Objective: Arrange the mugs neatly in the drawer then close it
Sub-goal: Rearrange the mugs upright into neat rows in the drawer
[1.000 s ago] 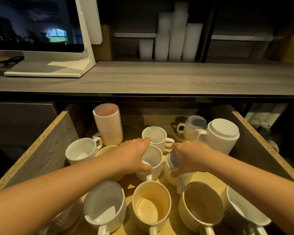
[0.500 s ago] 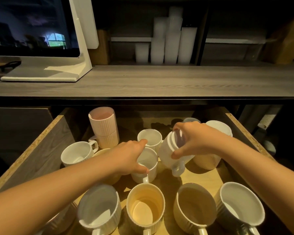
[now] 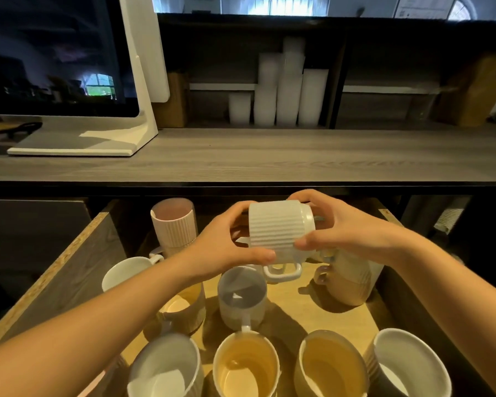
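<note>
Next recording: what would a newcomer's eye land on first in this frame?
The ribbed white mug draws the eye first: the left hand and right hand hold it on its side above the open drawer, handle pointing down. Below it, a row of four wide mugs lines the drawer's near edge. A tall pink ribbed stack stands at the back left.

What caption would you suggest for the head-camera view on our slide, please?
Left hand and right hand hold a ribbed white mug sideways, handle down, above the open drawer of mugs.
</note>
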A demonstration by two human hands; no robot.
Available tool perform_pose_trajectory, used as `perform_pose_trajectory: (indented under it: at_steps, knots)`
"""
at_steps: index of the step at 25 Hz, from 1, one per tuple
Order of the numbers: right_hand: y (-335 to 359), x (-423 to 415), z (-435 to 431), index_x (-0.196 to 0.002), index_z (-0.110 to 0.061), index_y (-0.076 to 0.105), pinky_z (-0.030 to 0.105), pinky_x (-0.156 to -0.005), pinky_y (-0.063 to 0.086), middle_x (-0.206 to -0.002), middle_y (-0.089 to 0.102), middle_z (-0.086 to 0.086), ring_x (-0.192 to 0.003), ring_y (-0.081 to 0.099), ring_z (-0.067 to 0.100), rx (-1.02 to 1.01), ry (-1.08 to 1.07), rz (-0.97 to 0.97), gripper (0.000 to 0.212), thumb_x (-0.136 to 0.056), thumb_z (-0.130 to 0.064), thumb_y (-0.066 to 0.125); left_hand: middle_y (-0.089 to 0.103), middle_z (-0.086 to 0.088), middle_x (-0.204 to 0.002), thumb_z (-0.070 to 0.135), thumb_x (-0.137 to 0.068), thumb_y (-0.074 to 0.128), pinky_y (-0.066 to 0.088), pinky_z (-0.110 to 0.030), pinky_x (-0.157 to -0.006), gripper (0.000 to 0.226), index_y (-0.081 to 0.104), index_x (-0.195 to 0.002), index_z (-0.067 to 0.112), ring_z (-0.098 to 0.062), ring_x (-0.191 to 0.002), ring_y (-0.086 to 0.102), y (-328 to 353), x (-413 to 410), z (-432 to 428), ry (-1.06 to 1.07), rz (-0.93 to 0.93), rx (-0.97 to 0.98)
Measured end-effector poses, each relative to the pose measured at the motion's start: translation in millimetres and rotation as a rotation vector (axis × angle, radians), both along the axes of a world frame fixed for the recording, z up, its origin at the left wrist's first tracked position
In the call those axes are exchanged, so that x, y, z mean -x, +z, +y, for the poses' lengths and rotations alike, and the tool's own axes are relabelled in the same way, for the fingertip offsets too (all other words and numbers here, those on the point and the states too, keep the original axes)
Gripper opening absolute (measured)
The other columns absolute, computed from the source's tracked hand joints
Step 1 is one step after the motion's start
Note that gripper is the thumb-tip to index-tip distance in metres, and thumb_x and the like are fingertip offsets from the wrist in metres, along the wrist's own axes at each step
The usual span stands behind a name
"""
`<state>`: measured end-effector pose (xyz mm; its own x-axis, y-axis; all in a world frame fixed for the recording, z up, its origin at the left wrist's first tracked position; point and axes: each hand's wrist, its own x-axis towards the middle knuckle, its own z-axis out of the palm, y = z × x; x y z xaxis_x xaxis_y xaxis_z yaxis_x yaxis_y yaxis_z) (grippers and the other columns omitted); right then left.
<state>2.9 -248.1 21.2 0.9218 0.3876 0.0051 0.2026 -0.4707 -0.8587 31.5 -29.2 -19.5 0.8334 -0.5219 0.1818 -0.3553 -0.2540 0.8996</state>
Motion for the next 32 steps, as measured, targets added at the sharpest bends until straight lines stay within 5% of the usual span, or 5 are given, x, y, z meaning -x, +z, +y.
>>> perform_pose_trajectory:
  at_steps: [6, 11, 19, 26, 32]
  knots:
    - [-7, 6, 20, -0.118, -0.040, 0.051, 0.023, -0.083, 0.055, -0.113, 0.060, -0.012, -0.105, 0.060, 0.009, 0.001, 0.011, 0.080, 0.047, -0.077, -0.062, 0.054, 0.043, 0.012, -0.118, 0.036, -0.062, 0.083, 0.046, -0.021, -0.083, 0.080, 0.039, -0.130, 0.038, -0.007, -0.107, 0.044, 0, 12, -5, 0.216, -0.256, -0.160]
    - [-26, 11, 35, -0.099, -0.048, 0.048, 0.026, -0.077, 0.057, -0.109, 0.056, -0.015, -0.100, 0.059, 0.016, -0.172, -0.128, 0.179, 0.013, -0.090, -0.052, 0.040, 0.037, 0.014, -0.124, 0.043, -0.064, 0.081, 0.038, -0.012, -0.084, 0.086, 0.033, -0.135, 0.038, -0.005, -0.112, 0.039, -5, 22, -12, 0.206, -0.279, -0.210]
    - [-21, 9, 29, -0.110, -0.034, 0.052, 0.032, -0.072, 0.058, -0.104, 0.063, 0.000, -0.092, 0.065, 0.023, -0.409, -0.278, 0.333, 0.026, -0.093, -0.048, 0.037, 0.043, 0.029, -0.130, 0.034, -0.068, 0.081, 0.042, -0.010, -0.093, 0.083, 0.029, -0.131, 0.049, 0.009, -0.120, 0.043, -12, 10, 8, -0.006, -0.112, -0.067]
    - [-23, 7, 26, -0.112, -0.046, 0.049, 0.038, -0.096, 0.049, -0.112, 0.056, -0.016, -0.106, 0.056, 0.012, -0.122, -0.200, 0.118, 0.040, -0.076, -0.063, 0.044, 0.048, 0.023, -0.126, 0.039, -0.062, 0.083, 0.046, -0.023, -0.094, 0.082, 0.035, -0.128, 0.047, 0.000, -0.117, 0.048, -16, 8, 8, 0.046, -0.194, -0.106]
    - [-18, 10, 23, -0.135, -0.032, 0.038, 0.018, -0.076, 0.052, -0.117, 0.049, -0.014, -0.104, 0.053, 0.009, 0.362, -0.092, -0.128, 0.075, -0.070, -0.047, 0.074, 0.048, 0.018, -0.124, 0.037, -0.064, 0.081, 0.053, -0.026, -0.087, 0.083, 0.034, -0.133, 0.039, -0.005, -0.112, 0.049, -24, 14, -4, 0.035, -0.290, -0.258]
